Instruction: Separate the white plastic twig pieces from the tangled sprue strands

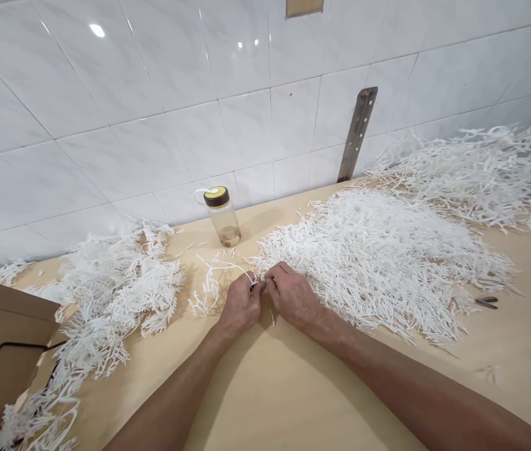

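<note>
Near the middle of the table, my left hand (242,302) is closed on a thin white branching plastic sprig (211,282), whose loops and forked ends hang out to the left. My right hand (292,295) meets it fingertip to fingertip, pinched at the same spot. What sits between the right fingers is too small to make out. Just beyond the right hand spreads a large heap of thin white plastic pieces (378,257). On the left lies a pile of bushy white branched sprigs (115,288). A few loose bits lie under my hands.
A clear bottle (225,216) with a dark and yellow lid stands by the tiled wall (153,150). A perforated metal strip (358,134) leans there. More white branched strands (486,169) lie back right. A small dark tool (486,302) rests right; a cardboard box (7,338) is at left.
</note>
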Demonstrator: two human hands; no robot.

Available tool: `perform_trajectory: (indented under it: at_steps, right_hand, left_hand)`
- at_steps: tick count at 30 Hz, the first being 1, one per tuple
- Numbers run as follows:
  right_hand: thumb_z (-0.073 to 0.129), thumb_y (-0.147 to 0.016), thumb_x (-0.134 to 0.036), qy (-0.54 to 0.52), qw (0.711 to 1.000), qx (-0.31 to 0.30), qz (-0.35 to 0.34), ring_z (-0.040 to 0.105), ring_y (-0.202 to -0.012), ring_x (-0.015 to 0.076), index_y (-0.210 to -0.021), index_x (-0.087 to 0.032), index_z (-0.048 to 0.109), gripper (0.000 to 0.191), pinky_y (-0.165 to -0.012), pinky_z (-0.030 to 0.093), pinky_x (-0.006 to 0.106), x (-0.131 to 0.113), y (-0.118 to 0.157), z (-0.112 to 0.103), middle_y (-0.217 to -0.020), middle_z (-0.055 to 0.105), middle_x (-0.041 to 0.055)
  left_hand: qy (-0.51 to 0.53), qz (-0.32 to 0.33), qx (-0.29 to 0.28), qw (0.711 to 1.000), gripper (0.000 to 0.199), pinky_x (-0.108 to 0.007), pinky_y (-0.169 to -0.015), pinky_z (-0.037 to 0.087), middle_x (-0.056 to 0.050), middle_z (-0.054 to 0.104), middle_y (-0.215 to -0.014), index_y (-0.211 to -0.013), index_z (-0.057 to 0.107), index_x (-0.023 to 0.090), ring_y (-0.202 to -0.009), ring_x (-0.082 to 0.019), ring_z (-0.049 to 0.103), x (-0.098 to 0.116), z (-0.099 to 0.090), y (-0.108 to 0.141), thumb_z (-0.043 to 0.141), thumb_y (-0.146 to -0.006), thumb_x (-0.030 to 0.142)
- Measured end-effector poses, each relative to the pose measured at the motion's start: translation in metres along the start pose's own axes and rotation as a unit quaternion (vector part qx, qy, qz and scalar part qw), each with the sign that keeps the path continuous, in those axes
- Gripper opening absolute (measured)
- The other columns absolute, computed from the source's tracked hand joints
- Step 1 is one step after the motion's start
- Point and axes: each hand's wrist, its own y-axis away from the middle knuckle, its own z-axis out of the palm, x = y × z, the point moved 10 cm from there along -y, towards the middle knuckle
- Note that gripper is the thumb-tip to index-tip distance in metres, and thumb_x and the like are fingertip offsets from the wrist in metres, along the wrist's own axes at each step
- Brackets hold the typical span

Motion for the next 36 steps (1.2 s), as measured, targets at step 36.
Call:
perform_trajectory:
  at_steps: [36]
  right_hand:
    - [0.058,-0.084,-0.022,-0.223,0.967,0.002,0.124,0.057,-0.057,0.013,-0.076,-0.019,0.068,0.013,-0.057,0.045,0.025,0.016,0.003,-0.004,-0.068,0.068,-0.0002]
  left_hand:
    - [0.06,0.012,0.075,0.995,0.027,-0.025,-0.059,0.038,0.002,0.051,-0.062,-0.073,0.055,0.019,-0.06,-0.013,0.047,0.003,-0.014,0.005,0.049,-0.092,0.038]
